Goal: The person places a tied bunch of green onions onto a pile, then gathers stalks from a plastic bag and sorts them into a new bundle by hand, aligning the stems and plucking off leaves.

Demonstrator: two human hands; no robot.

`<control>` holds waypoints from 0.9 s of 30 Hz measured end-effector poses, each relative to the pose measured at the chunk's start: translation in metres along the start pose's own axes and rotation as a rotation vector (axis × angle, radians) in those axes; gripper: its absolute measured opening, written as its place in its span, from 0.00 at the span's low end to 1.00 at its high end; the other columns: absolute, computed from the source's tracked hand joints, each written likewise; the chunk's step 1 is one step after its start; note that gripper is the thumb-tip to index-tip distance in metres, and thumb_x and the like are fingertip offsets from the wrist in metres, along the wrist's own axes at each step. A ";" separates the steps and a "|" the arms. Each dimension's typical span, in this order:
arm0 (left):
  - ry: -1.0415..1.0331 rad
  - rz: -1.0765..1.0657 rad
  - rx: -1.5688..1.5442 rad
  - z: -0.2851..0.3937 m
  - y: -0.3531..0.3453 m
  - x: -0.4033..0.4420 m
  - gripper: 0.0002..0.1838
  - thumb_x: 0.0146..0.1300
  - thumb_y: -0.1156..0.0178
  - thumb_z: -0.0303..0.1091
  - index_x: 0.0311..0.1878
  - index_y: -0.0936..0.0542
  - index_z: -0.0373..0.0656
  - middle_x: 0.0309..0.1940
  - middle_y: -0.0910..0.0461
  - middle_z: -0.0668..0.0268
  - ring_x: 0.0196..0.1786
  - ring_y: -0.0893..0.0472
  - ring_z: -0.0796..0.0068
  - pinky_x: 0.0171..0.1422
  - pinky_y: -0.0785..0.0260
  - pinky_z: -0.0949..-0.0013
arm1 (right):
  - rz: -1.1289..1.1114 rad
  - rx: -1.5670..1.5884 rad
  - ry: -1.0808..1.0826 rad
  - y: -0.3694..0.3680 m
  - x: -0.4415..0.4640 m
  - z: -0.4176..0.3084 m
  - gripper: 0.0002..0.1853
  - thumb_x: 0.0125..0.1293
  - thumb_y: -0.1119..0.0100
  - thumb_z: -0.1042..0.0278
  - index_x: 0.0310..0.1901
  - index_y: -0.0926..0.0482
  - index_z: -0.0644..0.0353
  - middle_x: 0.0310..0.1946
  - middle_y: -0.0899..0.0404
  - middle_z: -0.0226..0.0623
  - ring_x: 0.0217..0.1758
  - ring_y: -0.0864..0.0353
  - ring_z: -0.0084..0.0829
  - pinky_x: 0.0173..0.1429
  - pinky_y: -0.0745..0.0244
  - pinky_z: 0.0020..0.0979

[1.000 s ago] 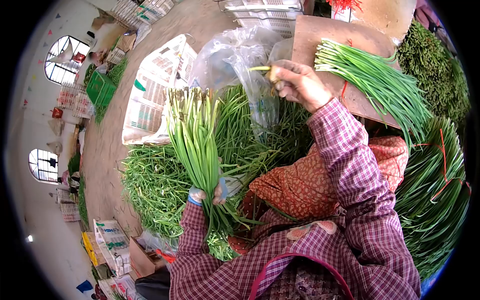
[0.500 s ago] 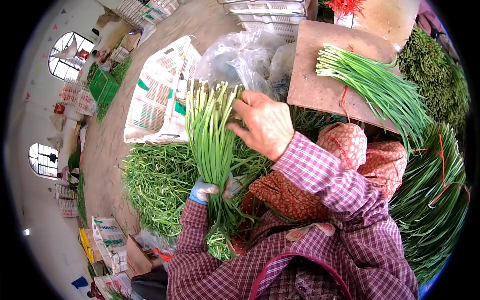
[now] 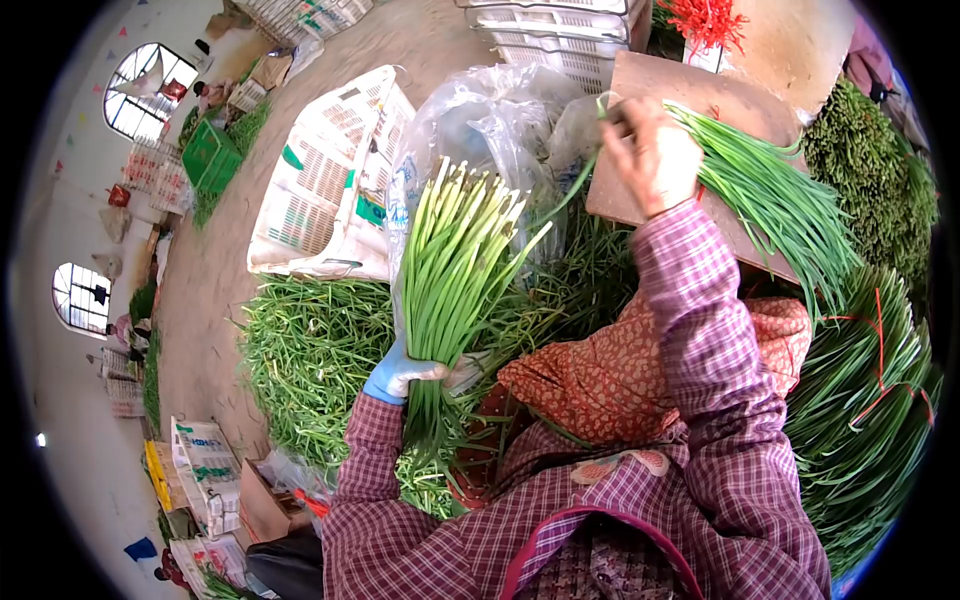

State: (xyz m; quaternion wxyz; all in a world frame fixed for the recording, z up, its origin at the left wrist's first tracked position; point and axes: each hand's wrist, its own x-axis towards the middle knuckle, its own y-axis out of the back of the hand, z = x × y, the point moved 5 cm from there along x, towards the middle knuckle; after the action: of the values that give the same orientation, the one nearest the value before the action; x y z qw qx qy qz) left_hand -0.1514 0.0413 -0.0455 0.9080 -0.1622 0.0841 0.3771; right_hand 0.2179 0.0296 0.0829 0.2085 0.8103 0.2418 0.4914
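My left hand (image 3: pixel 408 372), in a pale blue and white glove, is closed around the lower part of a bunch of garlic chives (image 3: pixel 455 270). The pale cut ends fan out at the top, and dark green leaves hang below the fist. My bare right hand (image 3: pixel 652 155) is up over the left edge of a brown board (image 3: pixel 625 190), its fingertips dark and slightly blurred. They pinch a thin chive stalk (image 3: pixel 582 180), which trails down toward the bunch. Just right of that hand, another bundle of chives (image 3: pixel 765 180) lies on the board.
A white plastic crate (image 3: pixel 325 190) and a clear plastic bag (image 3: pixel 480 115) are ahead. Loose green trimmings (image 3: pixel 310 370) are heaped at the left. Tied bundles of chives (image 3: pixel 860 420) lie at the right. Red ties (image 3: pixel 705 22) sit beyond the board.
My right hand has moved from the top of the held bunch up and right to the board's edge, drawing out a stalk. The held bunch has shifted slightly right and its tops have spread.
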 end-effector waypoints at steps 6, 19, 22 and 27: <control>-0.032 0.134 0.185 0.010 -0.003 -0.004 0.29 0.43 0.26 0.32 0.50 0.25 0.34 0.30 0.21 0.61 0.27 0.21 0.70 0.31 0.26 0.68 | -0.178 0.066 0.116 -0.003 -0.023 -0.024 0.08 0.60 0.38 0.60 0.38 0.19 0.51 0.30 0.21 0.30 0.28 0.19 0.27 0.28 0.22 0.29; -0.079 0.214 0.457 0.023 -0.014 0.010 0.29 0.45 0.30 0.22 0.54 0.26 0.36 0.43 0.19 0.65 0.43 0.21 0.77 0.50 0.26 0.71 | -0.343 0.603 -0.168 -0.046 -0.065 -0.087 0.11 0.53 0.35 0.62 0.35 0.19 0.60 0.28 0.20 0.34 0.32 0.19 0.40 0.38 0.26 0.39; -0.249 0.252 0.781 0.033 -0.007 0.010 0.34 0.46 0.29 0.27 0.58 0.30 0.34 0.42 0.17 0.59 0.41 0.17 0.72 0.49 0.24 0.68 | -0.362 0.683 -0.246 -0.054 -0.066 -0.073 0.09 0.54 0.38 0.65 0.34 0.18 0.58 0.27 0.18 0.32 0.27 0.19 0.28 0.36 0.22 0.33; -0.459 0.480 1.281 0.056 0.002 -0.006 0.40 0.45 0.29 0.34 0.64 0.33 0.38 0.39 0.17 0.54 0.38 0.15 0.59 0.44 0.23 0.63 | -0.189 0.195 -0.174 -0.024 -0.030 -0.014 0.08 0.58 0.39 0.60 0.35 0.19 0.53 0.30 0.18 0.34 0.29 0.19 0.30 0.32 0.20 0.33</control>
State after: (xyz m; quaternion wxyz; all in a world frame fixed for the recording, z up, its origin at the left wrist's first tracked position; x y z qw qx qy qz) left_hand -0.1554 0.0591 0.0075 0.7116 0.5084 0.1290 0.4674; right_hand 0.1886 0.0322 0.0546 0.1942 0.8397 0.3448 0.3718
